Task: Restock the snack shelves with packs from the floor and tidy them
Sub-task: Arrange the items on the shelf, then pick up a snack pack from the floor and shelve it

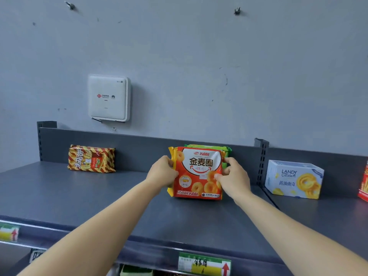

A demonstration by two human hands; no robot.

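Top shelf point(79, 196), dark grey metal, set against a grey wall. Item one: red snack pack point(199, 172), printed with golden rings and a white panel of Chinese lettering, yellow side seams; stands upright, face forward, near the middle of the shelf, its lower edge down at the shelf surface. Left hand point(162, 172): fingers curled round the pack's left edge, gripping it. Right hand point(235, 178): thumb pressed on the front face near the right edge, fingers wrapped behind, gripping that side. Both forearms reach in from below. Item two: green pack point(227, 150), directly behind the red one and against the back panel, mostly hidden; only its top and right corner show. Item three: striped yellow-and-red pack point(91, 158), upright at the back left of the shelf, well apart from the hands. Item four: white-and-blue cookie box point(294, 179), marked LANDY Castle, on the adjoining bay to the right, beyond the slotted upright point(261, 162). Item five: red packet point(364, 182), cut off at the right edge of view. Fittings: green-and-yellow price label point(205, 264) with a red arrow on the shelf's front rail below the red pack; a second label point(9, 233) at far left. Wall: white square device point(109, 97) mounted above the shelf; two metal hooks point(70, 5) high up.
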